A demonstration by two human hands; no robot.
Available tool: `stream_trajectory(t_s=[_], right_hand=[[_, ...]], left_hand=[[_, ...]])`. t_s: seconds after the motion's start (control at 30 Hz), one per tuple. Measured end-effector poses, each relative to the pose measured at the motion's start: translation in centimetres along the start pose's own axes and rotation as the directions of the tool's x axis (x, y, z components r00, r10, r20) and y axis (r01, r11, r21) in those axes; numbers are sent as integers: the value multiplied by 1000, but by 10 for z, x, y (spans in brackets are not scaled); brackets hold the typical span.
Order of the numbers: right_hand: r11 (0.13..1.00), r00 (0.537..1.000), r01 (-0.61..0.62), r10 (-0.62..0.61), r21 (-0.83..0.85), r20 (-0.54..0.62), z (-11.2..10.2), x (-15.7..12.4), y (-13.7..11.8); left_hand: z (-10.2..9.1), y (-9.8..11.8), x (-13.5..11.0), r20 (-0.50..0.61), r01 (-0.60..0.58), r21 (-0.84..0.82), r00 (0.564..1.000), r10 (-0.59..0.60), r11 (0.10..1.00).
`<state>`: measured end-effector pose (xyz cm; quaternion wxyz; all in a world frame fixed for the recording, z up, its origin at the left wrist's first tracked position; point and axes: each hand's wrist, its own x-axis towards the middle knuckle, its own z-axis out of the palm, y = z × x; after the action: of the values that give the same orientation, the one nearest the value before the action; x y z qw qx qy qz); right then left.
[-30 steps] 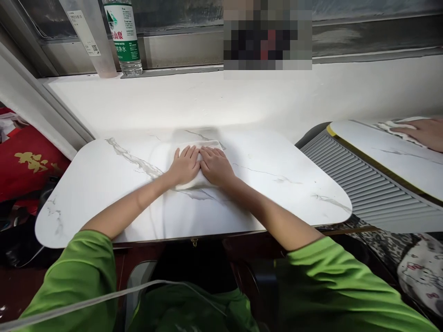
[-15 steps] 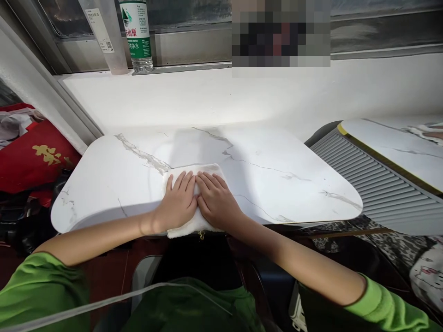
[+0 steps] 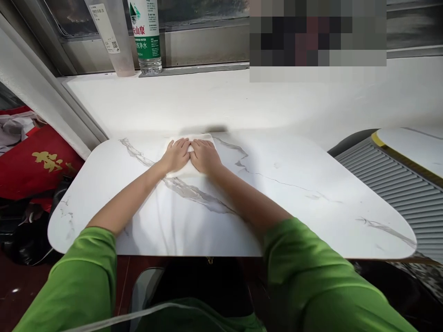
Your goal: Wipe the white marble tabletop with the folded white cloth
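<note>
A white cloth (image 3: 190,171) lies flat on the white marble-patterned tabletop (image 3: 311,221), near its far edge by the wall. My left hand (image 3: 177,154) presses on the cloth's left part, fingers stretched forward and slightly apart. Beside it, touching at the thumbs, my right hand (image 3: 204,156) lies flat on the cloth's right part, fingers stretched out too. Neither hand is wrapped round anything. The palms hide much of the cloth.
On the window ledge stand a labelled clear water bottle (image 3: 149,41) and a tall translucent container (image 3: 114,41). A red bag (image 3: 38,161) sits left of the table. At right are a grey ribbed bench (image 3: 391,180) and another tabletop (image 3: 415,143). A white wall (image 3: 207,99) runs behind.
Both hands have slid the cloth forward, from the near edge of the table to its far edge by the wall. My arms are stretched further out, and the view has shifted slightly.
</note>
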<state>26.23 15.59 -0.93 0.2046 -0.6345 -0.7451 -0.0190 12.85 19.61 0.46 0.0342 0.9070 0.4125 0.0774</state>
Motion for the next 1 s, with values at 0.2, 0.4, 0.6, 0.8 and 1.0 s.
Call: stream_trajectory(t_s=[0.2, 0.4, 0.6, 0.8, 1.0], right_hand=[[1000, 1000, -28, 28, 11, 1, 9, 29, 11], [1000, 1000, 20, -20, -10, 15, 3, 4, 3], [996, 996, 87, -87, -29, 2, -4, -45, -24], [990, 990, 138, -139, -5, -26, -8, -93, -78], [968, 968, 249, -249, 30, 29, -14, -124, -141]], left_hand=[[0, -13, 25, -4, 38, 0, 999, -38, 999], [4, -3, -2, -22, 45, 17, 999, -44, 999], [-1, 12, -61, -1, 14, -1, 1000, -14, 1000], [-9, 15, -137, -15, 18, 28, 1000, -18, 999], [-23, 7, -217, -22, 103, 28, 994, -102, 994]])
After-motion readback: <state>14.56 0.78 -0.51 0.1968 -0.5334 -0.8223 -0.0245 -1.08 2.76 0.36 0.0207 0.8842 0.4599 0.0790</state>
